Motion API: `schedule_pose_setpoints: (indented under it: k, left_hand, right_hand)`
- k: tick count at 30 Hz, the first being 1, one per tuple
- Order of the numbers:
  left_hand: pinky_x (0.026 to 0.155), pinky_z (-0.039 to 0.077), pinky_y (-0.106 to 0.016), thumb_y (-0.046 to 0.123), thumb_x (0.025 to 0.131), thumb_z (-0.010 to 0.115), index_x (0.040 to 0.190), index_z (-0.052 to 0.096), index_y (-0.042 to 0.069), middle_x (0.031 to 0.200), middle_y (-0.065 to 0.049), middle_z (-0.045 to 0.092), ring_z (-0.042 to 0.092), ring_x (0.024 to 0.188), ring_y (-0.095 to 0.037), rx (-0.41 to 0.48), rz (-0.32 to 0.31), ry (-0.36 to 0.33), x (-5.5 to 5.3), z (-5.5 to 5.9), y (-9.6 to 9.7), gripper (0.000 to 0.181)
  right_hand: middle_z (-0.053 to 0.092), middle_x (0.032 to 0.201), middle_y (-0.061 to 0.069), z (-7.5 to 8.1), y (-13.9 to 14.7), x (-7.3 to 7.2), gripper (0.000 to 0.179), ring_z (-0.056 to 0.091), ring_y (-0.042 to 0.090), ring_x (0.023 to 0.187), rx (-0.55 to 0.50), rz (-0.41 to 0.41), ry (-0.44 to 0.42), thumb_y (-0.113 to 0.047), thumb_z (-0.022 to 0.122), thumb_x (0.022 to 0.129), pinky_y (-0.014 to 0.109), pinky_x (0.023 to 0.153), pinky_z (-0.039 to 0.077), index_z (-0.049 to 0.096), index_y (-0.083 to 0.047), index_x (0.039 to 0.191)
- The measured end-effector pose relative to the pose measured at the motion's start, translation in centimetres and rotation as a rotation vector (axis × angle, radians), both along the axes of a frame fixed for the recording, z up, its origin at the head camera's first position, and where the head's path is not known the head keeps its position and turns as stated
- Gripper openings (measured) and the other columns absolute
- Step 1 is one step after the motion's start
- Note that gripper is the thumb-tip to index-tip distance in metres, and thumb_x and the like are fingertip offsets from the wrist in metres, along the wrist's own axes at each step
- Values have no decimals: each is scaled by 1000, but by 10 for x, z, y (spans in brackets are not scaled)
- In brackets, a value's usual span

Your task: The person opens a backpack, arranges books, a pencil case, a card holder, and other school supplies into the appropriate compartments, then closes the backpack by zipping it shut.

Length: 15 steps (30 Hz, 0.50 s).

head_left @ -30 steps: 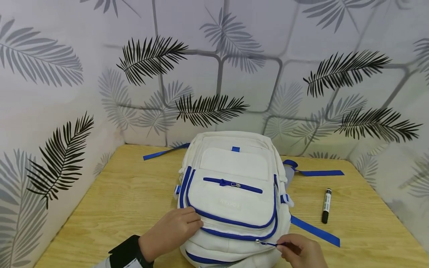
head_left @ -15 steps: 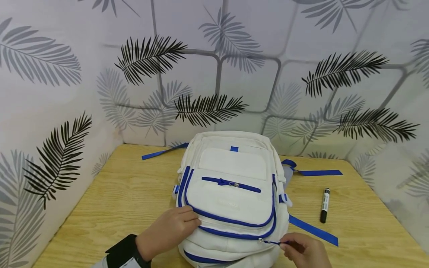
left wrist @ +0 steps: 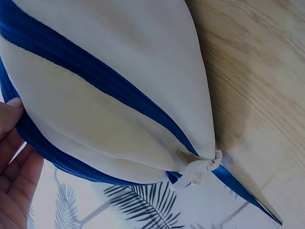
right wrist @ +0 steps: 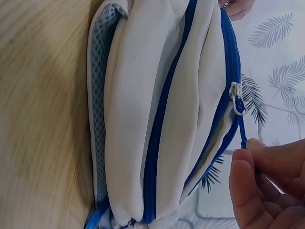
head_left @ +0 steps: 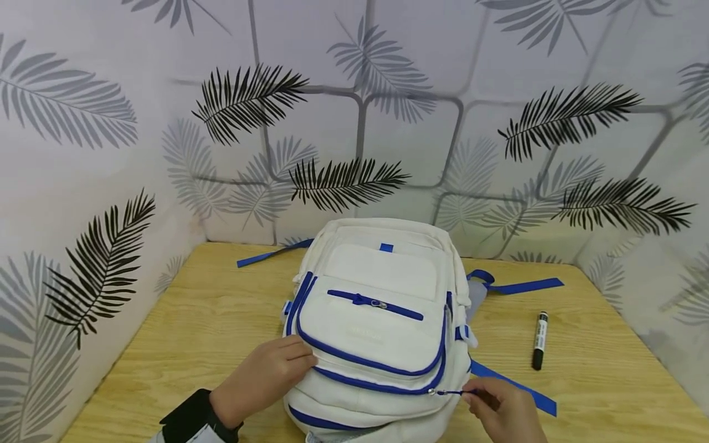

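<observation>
A white backpack (head_left: 382, 271) with blue zips lies on the table, front panel facing up. My left hand (head_left: 266, 378) pinches the lower left edge of its front pocket, thumb above the blue zip tape (left wrist: 62, 162) and fingers below it in the left wrist view. At the lower right, my right hand (head_left: 504, 406) grips the end of a blue zip pull (right wrist: 241, 126) between thumb and index finger. The pull is stretched taut from a silver slider (right wrist: 234, 90). Beside that slider, on the bag's right side, a stretch of the zip gapes apart.
A black-and-white marker (head_left: 540, 340) lies on the wooden table (head_left: 221, 307) to the right of the bag. Blue straps (head_left: 515, 387) trail out from both sides. A leaf-patterned wall covering (head_left: 354, 135) stands behind and at the sides.
The backpack has shifted and turned slightly left, my left hand moving with it. My right hand has gone a little rightward, and the slider sits farther right along the zip.
</observation>
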State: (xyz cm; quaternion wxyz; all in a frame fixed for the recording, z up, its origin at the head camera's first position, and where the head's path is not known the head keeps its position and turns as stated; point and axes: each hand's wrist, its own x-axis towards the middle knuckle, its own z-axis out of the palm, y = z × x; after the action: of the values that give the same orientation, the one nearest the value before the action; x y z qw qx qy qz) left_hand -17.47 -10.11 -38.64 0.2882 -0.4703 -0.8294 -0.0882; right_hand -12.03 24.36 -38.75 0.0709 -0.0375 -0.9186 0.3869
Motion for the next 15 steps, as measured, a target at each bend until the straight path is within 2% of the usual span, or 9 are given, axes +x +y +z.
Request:
schedule_pose_setpoints:
  k: [3,10,15]
  left_hand:
    - [75,49,-19,5,65,74,84,69,11,84,4,63,58,82,-7,17,6,-1,0,-1,-2,21]
    - [75,49,-19,4,66,72,85,68,11,85,4,63,58,84,-8,37,0,15,0,-4,-4,21]
    - [75,49,-20,4,67,71,86,69,11,86,4,64,59,86,-9,35,17,24,3,-4,-4,21]
  right_hand:
    - [64,70,3,0,5,-4,9,52,2,54,13,-6,20,3,66,74,17,50,45,66,-5,78]
    - [63,69,4,-1,13,-15,10,50,-1,52,70,30,143,5,67,73,17,48,44,66,-4,78]
    - [63,66,3,-1,17,-25,8,52,-1,53,105,46,190,2,68,73,17,49,45,65,-4,78]
